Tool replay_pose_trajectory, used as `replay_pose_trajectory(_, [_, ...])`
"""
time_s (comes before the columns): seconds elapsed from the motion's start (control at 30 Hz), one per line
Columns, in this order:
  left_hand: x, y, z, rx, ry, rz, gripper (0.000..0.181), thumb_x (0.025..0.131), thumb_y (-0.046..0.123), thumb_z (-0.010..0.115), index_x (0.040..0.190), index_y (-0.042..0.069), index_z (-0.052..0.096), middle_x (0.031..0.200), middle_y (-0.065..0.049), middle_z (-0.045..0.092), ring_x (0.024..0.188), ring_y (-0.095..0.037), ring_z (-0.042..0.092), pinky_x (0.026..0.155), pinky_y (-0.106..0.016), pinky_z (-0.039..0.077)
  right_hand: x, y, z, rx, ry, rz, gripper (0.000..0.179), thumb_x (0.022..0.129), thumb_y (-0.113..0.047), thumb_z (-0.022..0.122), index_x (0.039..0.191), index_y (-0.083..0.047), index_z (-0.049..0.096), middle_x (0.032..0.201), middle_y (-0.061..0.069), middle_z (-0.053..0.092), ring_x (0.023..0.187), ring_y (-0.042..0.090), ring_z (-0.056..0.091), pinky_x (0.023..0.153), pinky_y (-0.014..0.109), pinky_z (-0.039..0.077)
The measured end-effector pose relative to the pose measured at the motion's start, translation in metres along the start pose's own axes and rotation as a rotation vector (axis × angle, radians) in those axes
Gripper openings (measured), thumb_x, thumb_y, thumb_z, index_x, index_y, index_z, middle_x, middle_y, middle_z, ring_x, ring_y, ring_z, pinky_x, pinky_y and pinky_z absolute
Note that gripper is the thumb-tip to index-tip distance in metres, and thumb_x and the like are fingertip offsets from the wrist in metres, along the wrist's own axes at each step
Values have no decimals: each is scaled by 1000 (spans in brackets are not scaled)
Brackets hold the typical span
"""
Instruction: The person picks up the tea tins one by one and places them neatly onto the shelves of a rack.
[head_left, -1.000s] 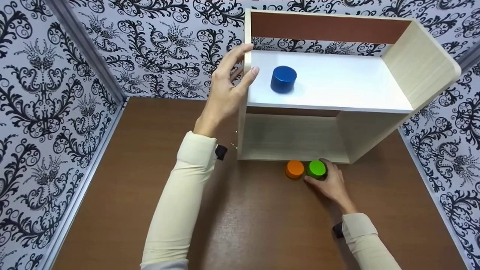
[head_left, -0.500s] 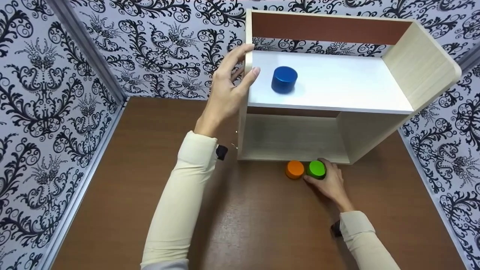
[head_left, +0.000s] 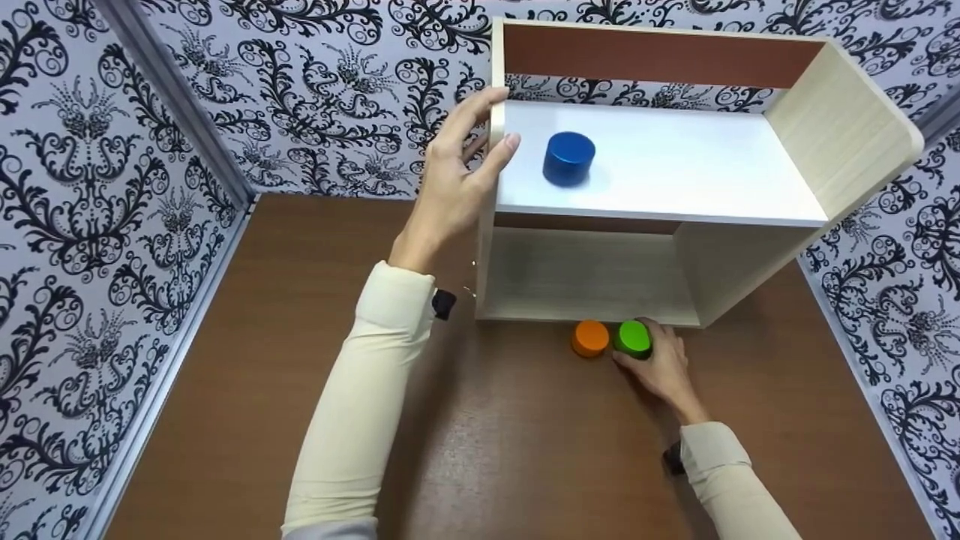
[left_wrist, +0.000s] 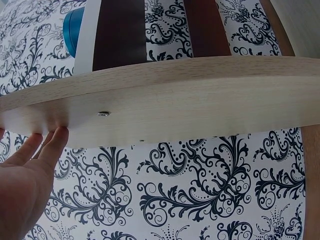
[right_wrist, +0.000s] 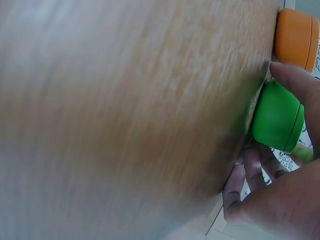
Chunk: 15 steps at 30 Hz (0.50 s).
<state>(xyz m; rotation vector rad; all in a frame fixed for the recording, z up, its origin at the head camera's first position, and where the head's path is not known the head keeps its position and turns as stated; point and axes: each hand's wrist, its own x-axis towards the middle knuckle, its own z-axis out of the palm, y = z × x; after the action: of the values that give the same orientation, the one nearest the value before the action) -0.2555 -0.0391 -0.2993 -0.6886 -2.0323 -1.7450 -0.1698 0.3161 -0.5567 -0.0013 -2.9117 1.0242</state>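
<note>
My left hand (head_left: pixel 450 169) holds the left side panel (left_wrist: pixel 200 100) of a pale wooden shelf unit, thumb at its front edge and fingertips against its outer face in the left wrist view. A blue round container (head_left: pixel 568 159) stands on the white upper shelf, right of this hand. My right hand (head_left: pixel 664 364) grips a green round lidded container (right_wrist: pixel 278 116) on the table, its thumb on one side and fingers on the other. Just left of it stands a similar orange container (head_left: pixel 590 339), close to the thumb. Both sit right at the unit's front bottom edge.
The brown table (head_left: pixel 510 450) runs up to patterned walls (head_left: pixel 322 97) at the back and sides. Above the unit's pale bottom board (head_left: pixel 585 274) lies its lower compartment. The right side panel (head_left: pixel 847 127) stands up past the white shelf (head_left: pixel 697 165).
My right wrist and forearm have shifted slightly left, with the hand still at the green container. My left hand and all the containers stay in place.
</note>
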Motion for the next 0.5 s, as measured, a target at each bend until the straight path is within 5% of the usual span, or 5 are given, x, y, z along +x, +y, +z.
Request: replay_pose_trajectory(0.5, [0,-1,1,-25,-3,17,51,98,12,67,146,6,50,154,-6,45,132,-16,48,112,-27,44,-5,2,-3,15,18,-25,67,85,-17,83,138,7,50,124,32,51,113,50,45,98,66,39])
